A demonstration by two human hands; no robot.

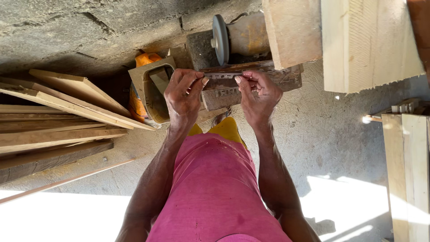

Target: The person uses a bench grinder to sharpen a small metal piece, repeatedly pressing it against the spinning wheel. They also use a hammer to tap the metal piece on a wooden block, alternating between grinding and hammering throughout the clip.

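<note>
My left hand point(183, 94) and my right hand point(259, 92) hold the two ends of a thin flat metal blade point(222, 76), level, between pinched fingers. The blade sits just in front of a grey grinding wheel point(220, 39) on a bench grinder motor point(246, 35). The grinder stands on a dark worn wooden block point(286, 78). Below my hands I see my pink shirt and yellow trousers.
A stack of wooden planks point(58, 121) lies on the concrete floor at left. An open-cut plastic container point(154, 89) stands beside my left hand. Pale timber boards point(367, 42) lean at upper right, more boards point(410, 170) at right.
</note>
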